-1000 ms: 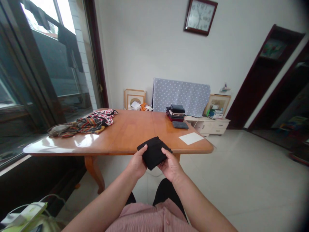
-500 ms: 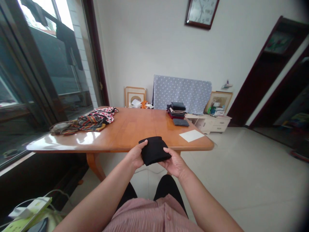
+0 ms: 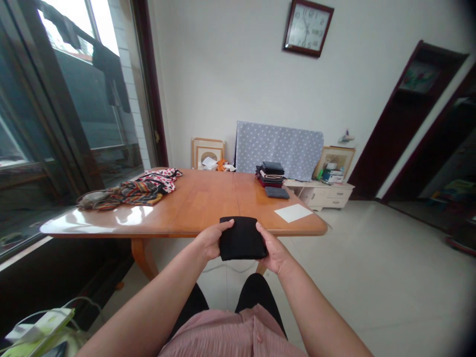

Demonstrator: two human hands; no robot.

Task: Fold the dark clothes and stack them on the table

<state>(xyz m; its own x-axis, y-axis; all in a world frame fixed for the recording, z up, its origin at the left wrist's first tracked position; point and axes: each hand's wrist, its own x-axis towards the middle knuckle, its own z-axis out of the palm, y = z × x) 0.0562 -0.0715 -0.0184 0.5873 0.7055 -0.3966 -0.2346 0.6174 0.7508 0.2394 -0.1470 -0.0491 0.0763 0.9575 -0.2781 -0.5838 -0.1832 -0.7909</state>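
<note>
A folded black cloth (image 3: 241, 238) is held level between both my hands, just in front of the near edge of the wooden table (image 3: 193, 203). My left hand (image 3: 208, 242) grips its left side with the thumb on top. My right hand (image 3: 273, 250) grips its right side, thumb over the upper edge. On the far right part of the table stands a stack of folded dark cloths (image 3: 270, 173), with one folded dark cloth (image 3: 277, 192) lying flat in front of it. A heap of unfolded patterned clothes (image 3: 130, 191) lies at the table's left.
A white sheet of paper (image 3: 293, 212) lies near the table's right edge. Behind the table stand a dotted grey panel (image 3: 278, 148), picture frames and a low white cabinet (image 3: 327, 194). A glass sliding door (image 3: 55, 124) is on the left, tiled floor on the right.
The black cloth has turned from a tilted diamond to a squared, level shape between my hands, and has come slightly toward me. My thumbs have shifted onto its top edge.
</note>
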